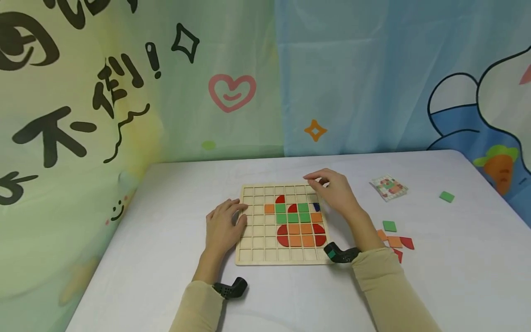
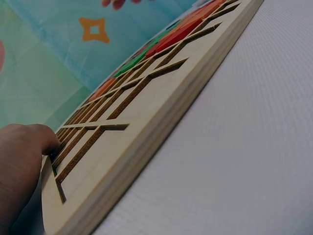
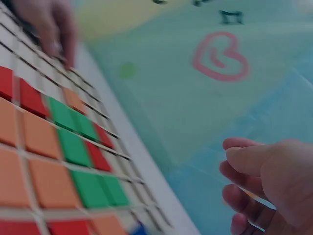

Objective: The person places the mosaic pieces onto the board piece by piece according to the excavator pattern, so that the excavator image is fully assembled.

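A wooden grid board lies on the white table, several cells filled with green squares, orange squares, red rounded pieces and one dark blue piece. At its left edge my left hand rests, thumb and index fingertips right at the rim; the left wrist view shows a digit touching the frame. Over the board's far right corner hovers my right hand, fingers loosely bent. Its thumb and index tips lie close together in the right wrist view, with no piece showing between them.
Right of the board lie loose pieces: a green square, an orange square, a red piece and another green square farther off. A small patterned card lies behind them. A printed cloth hangs behind the table.
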The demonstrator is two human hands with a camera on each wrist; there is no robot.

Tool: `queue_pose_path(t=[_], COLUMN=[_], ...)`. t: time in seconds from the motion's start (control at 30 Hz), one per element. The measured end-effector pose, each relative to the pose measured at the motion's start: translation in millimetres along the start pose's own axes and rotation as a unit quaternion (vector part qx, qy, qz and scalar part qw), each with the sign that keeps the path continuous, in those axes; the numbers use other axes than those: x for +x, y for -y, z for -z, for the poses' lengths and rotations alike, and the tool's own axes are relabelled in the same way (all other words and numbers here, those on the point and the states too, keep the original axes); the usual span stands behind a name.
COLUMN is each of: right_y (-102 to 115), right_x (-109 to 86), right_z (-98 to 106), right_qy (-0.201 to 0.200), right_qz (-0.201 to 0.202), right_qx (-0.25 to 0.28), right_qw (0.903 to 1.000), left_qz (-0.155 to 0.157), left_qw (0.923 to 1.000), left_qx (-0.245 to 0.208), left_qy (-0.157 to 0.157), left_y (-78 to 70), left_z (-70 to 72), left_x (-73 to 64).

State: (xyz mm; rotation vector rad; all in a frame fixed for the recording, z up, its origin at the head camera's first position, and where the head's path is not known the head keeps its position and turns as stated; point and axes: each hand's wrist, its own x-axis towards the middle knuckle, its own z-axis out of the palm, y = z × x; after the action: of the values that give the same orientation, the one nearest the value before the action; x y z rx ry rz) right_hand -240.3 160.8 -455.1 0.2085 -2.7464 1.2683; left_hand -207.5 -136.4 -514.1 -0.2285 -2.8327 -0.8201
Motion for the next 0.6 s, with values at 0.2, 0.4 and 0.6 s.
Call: queue_pose_path(t=[0.2,0.4,0.6], right_y=[-20.1,-47.8,-79.6], right_x=[-16.9,-42.3,-66.9], right_z=[41.7,81.4,120.8], right_qy=[-0.019,0.053,0.104], right_qz=[-0.044,-0.098,-0.157], right_qx=[-0.024,-0.056,-0.095], right_qw=[0.9985,0.9922,0.9775], left_qz=[-0.002,-0.004,-0.002], left_qw=[1.0000,1.0000,1.0000], left_qx=[-0.002,-0.006,-0.003], left_qy=[-0.001,-0.003,0.002], left_y=[0.1,0.7,-1.3], left_z=[-0.1,-0.4,-1.2], left_x=[-0.3,-0.4,-1.2])
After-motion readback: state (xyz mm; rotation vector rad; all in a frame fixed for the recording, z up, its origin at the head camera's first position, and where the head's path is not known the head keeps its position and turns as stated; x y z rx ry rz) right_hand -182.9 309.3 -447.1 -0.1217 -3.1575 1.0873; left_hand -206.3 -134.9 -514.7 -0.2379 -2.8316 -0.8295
